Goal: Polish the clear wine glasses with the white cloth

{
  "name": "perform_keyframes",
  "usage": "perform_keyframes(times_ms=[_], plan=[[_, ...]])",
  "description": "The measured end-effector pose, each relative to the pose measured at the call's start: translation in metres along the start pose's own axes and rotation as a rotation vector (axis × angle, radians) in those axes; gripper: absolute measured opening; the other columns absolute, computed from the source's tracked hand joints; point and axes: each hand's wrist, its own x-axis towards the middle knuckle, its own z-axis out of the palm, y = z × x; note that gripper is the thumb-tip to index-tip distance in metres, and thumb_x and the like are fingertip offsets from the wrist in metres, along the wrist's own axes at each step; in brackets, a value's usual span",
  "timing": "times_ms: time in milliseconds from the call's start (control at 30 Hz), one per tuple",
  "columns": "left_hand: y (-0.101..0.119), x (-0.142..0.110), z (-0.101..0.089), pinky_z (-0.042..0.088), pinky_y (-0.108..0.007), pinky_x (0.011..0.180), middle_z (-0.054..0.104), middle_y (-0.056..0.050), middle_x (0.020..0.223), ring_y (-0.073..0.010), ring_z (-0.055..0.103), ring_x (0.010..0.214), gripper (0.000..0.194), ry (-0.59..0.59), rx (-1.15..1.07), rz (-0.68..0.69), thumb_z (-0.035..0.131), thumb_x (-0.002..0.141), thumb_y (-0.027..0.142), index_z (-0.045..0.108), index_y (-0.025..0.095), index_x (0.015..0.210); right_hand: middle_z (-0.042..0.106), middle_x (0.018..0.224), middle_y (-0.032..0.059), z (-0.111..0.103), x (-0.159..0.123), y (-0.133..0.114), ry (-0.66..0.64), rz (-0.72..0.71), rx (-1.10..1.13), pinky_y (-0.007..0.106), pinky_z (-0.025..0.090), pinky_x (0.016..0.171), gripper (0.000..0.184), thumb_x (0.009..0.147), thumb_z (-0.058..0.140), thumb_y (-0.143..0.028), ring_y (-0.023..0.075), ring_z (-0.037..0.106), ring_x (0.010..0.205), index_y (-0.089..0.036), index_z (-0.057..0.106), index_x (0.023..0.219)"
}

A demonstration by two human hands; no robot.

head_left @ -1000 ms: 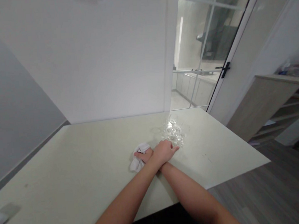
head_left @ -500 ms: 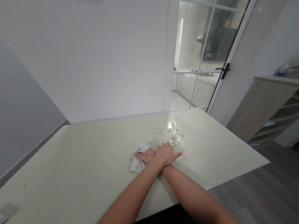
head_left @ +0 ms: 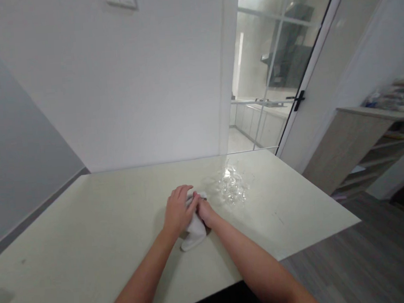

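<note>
Holding a soft, rumpled white cloth (head_left: 196, 232) near the middle of a smooth, pale cream surface (head_left: 112, 219), the left hand (head_left: 177, 210) is curving over the bundle, fingers bent and thumb pressing inward, while the bare right hand (head_left: 206, 213) is gripping the opposite side, nearly touching it. Folds are hiding some fingertips. The cloth's lower end is drooping towards the near side; cannot tell whether it is touching the surface or hanging just clear. Beyond and to the right, a clear, glinting, transparent cluster (head_left: 232, 186) is lying near the right hand but apart from it; glass, plastic or liquid, cannot tell. Risks: if the cluster is liquid, a careless sweep of the loose cloth could be spreading it towards the far edge; if it is brittle pieces, a trailing fold could be snagging and scattering them, or a bare finger could be catching a sharp rim. A slack grip on the bundle could be letting that drooping end slip out.
</note>
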Motion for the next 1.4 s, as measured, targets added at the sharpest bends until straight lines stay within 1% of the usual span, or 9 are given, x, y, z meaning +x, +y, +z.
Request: perform_keyframes(times_ms=[133, 300, 500, 600, 733, 867, 1067, 1233, 1400], plan=[[-0.040, -0.013, 0.007, 0.045, -0.041, 0.093, 0.063, -0.009, 0.106, -0.0237, 0.057, 0.102, 0.028, -0.095, -0.060, 0.016, 0.049, 0.090, 0.039, 0.058, 0.019, 0.108, 0.071, 0.079, 0.0060, -0.007, 0.009, 0.004, 0.043, 0.135, 0.213, 0.033, 0.051, 0.078, 0.057, 0.077, 0.048, -0.070, 0.0207, 0.067, 0.082, -0.016, 0.065, 0.086], [-0.040, -0.015, 0.014, 0.043, -0.040, 0.093, 0.062, -0.009, 0.104, -0.0238, 0.057, 0.101, 0.020, -0.094, -0.075, 0.035, 0.049, 0.088, 0.033, 0.061, 0.019, 0.097, 0.072, 0.079, 0.0060, -0.009, 0.012, 0.012, 0.017, 0.119, 0.176, 0.033, 0.050, 0.081, 0.054, 0.076, 0.053, -0.067, 0.0198, 0.067, 0.081, -0.016, 0.067, 0.090], [-0.031, -0.013, -0.001, 0.045, -0.029, 0.068, 0.064, -0.001, 0.078, -0.0191, 0.059, 0.073, 0.023, 0.084, -0.225, -0.334, 0.041, 0.090, 0.035, 0.059, 0.020, 0.090, 0.072, 0.094, 0.0065, -0.010, 0.003, 0.007, -0.069, 0.045, 0.095, 0.033, 0.048, 0.089, 0.048, 0.077, 0.058, -0.060, 0.0197, 0.065, 0.090, -0.017, 0.067, 0.097], [-0.030, -0.013, -0.004, 0.043, -0.026, 0.063, 0.062, 0.001, 0.073, -0.0170, 0.056, 0.068, 0.025, 0.117, -0.311, -0.413, 0.043, 0.089, 0.037, 0.060, 0.019, 0.086, 0.071, 0.097, 0.0057, -0.008, 0.001, 0.005, -0.015, 0.062, 0.002, 0.033, 0.048, 0.088, 0.035, 0.074, 0.067, -0.045, 0.0201, 0.064, 0.092, -0.019, 0.067, 0.097], [-0.026, -0.013, -0.003, 0.045, -0.026, 0.070, 0.065, -0.001, 0.080, -0.0173, 0.058, 0.076, 0.028, 0.012, -0.400, -0.337, 0.047, 0.088, 0.040, 0.062, 0.018, 0.092, 0.071, 0.090, 0.0038, -0.006, 0.001, 0.004, -0.009, 0.072, -0.045, 0.034, 0.048, 0.085, 0.027, 0.073, 0.063, -0.032, 0.0197, 0.063, 0.086, -0.018, 0.066, 0.095], [-0.019, -0.017, -0.002, 0.044, -0.029, 0.084, 0.067, -0.006, 0.096, -0.0199, 0.060, 0.092, 0.032, -0.158, -0.534, -0.139, 0.049, 0.089, 0.039, 0.065, 0.016, 0.104, 0.071, 0.087, 0.0023, -0.008, 0.002, 0.005, -0.110, -0.040, 0.049, 0.033, 0.049, 0.085, 0.023, 0.073, 0.058, -0.032, 0.0193, 0.063, 0.087, -0.018, 0.066, 0.089], [-0.014, -0.024, -0.003, 0.041, -0.025, 0.067, 0.057, 0.000, 0.071, -0.0142, 0.051, 0.067, 0.043, -0.360, -0.541, -0.028, 0.047, 0.090, 0.043, 0.062, 0.014, 0.119, 0.067, 0.072, 0.0036, -0.010, 0.008, 0.018, -0.210, 0.030, 0.156, 0.033, 0.052, 0.075, 0.019, 0.064, 0.065, -0.036, 0.0222, 0.063, 0.082, -0.018, 0.060, 0.065], [-0.015, -0.023, 0.001, 0.042, -0.026, 0.068, 0.058, -0.001, 0.078, -0.0147, 0.052, 0.070, 0.046, -0.268, -0.526, -0.104, 0.039, 0.094, 0.043, 0.054, 0.015, 0.126, 0.067, 0.072, 0.0021, -0.010, 0.011, 0.016, -0.151, 0.067, 0.273, 0.030, 0.052, 0.071, 0.025, 0.064, 0.069, -0.038, 0.0180, 0.062, 0.073, -0.016, 0.066, 0.076], [-0.022, -0.020, 0.010, 0.046, -0.031, 0.084, 0.063, -0.008, 0.107, -0.0203, 0.059, 0.096, 0.036, -0.107, -0.418, -0.212, 0.040, 0.093, 0.039, 0.056, 0.017, 0.117, 0.070, 0.081, 0.0045, -0.007, 0.007, 0.006, -0.229, 0.010, 0.278, 0.032, 0.051, 0.080, 0.043, 0.072, 0.066, -0.047, 0.0184, 0.064, 0.079, -0.012, 0.069, 0.097]])
